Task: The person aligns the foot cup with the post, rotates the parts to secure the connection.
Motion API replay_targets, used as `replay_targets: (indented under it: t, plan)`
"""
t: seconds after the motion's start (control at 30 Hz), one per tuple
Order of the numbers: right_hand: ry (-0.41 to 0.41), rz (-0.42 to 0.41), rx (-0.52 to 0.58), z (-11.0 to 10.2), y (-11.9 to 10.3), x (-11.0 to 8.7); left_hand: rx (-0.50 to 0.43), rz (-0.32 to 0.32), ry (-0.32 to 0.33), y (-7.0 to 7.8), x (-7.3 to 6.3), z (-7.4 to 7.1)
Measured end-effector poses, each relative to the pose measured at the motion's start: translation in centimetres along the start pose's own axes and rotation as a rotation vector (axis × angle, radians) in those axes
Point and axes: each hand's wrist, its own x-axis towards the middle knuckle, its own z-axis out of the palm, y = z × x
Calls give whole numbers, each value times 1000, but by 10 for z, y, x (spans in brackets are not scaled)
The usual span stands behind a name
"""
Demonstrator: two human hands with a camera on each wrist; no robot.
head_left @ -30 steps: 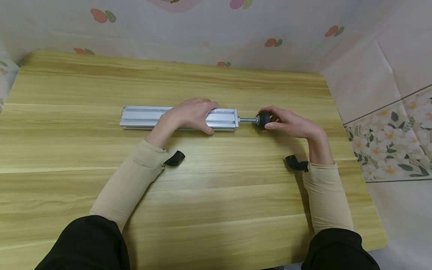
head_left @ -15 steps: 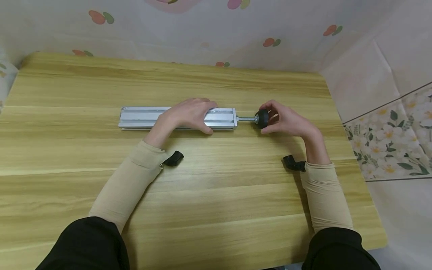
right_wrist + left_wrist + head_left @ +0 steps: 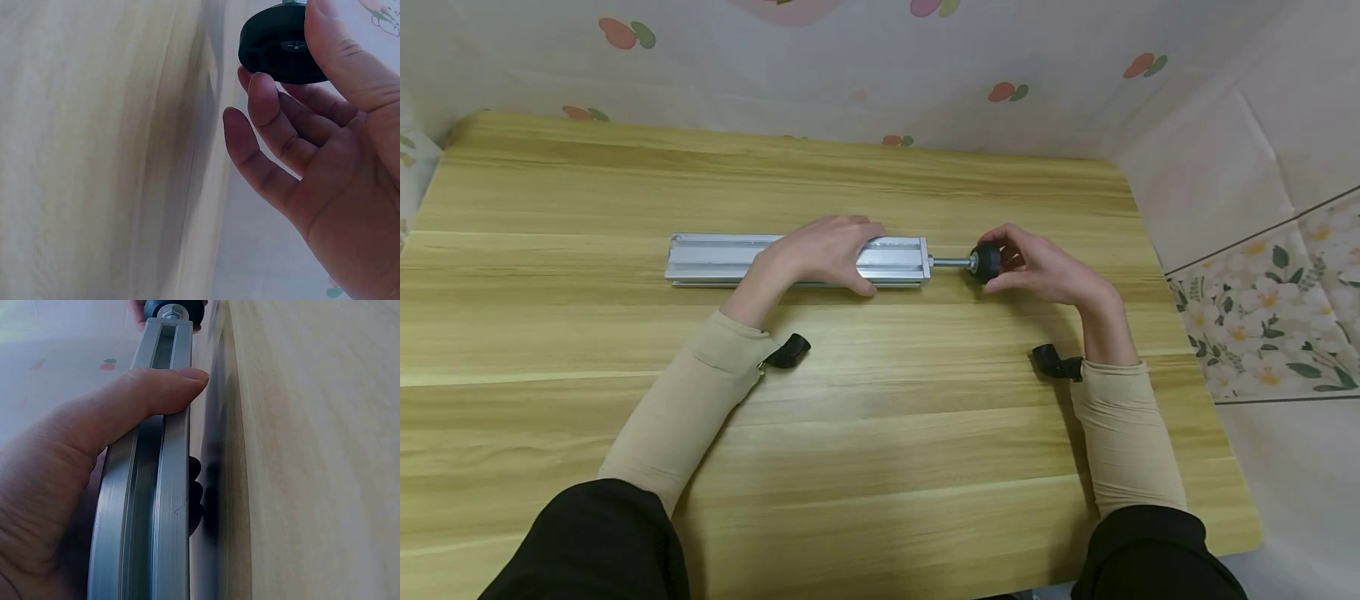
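A silver aluminium profile [image 3: 715,260] lies lengthwise on the table. My left hand [image 3: 822,254] grips it from above near its right part; in the left wrist view the thumb [image 3: 156,390] crosses the slotted face while dark fingertips [image 3: 195,494] show past the far edge. From the profile's right end plate sticks a threaded rod [image 3: 951,262] bearing a round black levelling foot [image 3: 984,263]. My right hand [image 3: 1041,268] holds the foot by its rim between thumb and fingers. In the right wrist view the foot's hollow underside [image 3: 275,53] faces the palm, and two fingers stand off it.
The wood-grain table [image 3: 880,450] extends on all sides of the profile. A patterned sheet [image 3: 820,75] rises behind its back edge, and a floral wall covering [image 3: 1262,308] stands at the right. Black wrist mounts [image 3: 788,352] jut from both sleeves.
The right hand's thumb and fingers have shifted around the foot's rim, its fingers now more arched. The left hand and the profile stay put.
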Motion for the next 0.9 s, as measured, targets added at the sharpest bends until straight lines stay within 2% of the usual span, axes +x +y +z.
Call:
replay_targets:
  t: [0.67, 0.9]
  plan:
    - [-6, -12, -12, -3, -1, -2, 25, -17, 5, 1, 1, -1]
    - [-26, -13, -14, -1, 2, -2, 40, -1, 2, 1, 1, 3]
